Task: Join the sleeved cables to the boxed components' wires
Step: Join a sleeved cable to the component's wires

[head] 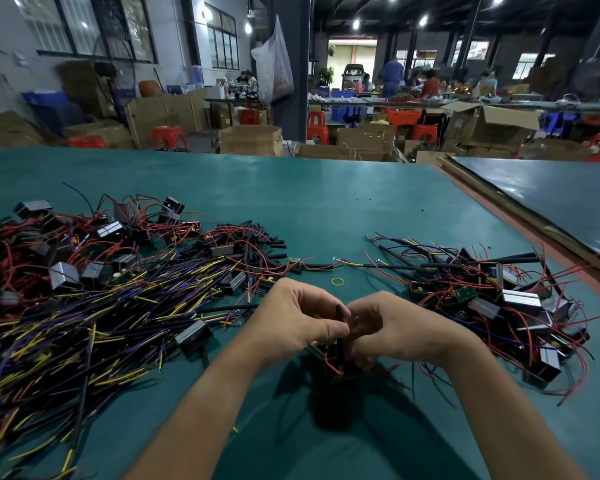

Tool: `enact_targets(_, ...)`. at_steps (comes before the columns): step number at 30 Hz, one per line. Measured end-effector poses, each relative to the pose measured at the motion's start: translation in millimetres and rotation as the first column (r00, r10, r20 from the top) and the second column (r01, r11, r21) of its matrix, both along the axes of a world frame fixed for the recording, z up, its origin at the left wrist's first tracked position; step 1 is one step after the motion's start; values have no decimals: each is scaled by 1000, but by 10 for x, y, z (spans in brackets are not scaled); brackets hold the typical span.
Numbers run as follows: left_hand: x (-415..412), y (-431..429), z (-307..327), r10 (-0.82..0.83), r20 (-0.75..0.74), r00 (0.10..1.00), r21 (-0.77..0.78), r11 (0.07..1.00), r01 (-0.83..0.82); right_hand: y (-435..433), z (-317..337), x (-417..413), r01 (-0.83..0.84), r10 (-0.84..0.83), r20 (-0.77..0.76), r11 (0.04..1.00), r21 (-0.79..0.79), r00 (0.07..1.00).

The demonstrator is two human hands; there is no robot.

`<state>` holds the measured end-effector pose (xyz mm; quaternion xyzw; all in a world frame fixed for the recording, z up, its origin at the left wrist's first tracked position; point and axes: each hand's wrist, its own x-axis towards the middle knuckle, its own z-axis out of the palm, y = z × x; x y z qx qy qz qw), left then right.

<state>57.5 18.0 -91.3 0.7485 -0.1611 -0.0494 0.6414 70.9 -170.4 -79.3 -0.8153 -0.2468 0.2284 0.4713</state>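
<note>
My left hand [298, 320] and my right hand [392, 327] meet over the green table [326, 202], fingers curled together. Between the fingertips a black sleeved cable [341, 315] stands nearly upright, pinched by both hands. Below the hands hangs a black boxed component [336, 367] with a red wire looping from it; which fingers support it is hidden. A heap of black-sleeved cables with yellow and purple ends [94, 317] lies at the left. Boxed components with red wires [59, 244] lie behind that heap.
At the right sits a pile of joined boxes and cables [499, 299]. Loose black sleeve pieces [264, 244] and a yellow rubber band [338, 281] lie ahead of the hands. A dark second table [551, 195] adjoins at the far right. Cardboard boxes and red stools stand beyond.
</note>
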Motion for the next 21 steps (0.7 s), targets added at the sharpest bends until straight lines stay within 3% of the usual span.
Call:
enact_targets(7,17,4,-8,-108,-34,994,87,990,110,31,39,70,197,-210,33,952,236,977)
enact_targets(13,14,-15,-20,-98,-40,994,145,984,103,18,34,67,165,-208,126,943,289,970)
enact_targets(21,-6,-43,-56,-133,-26,991,230,964,136,29,20,47,127,-171,112,937,327,979)
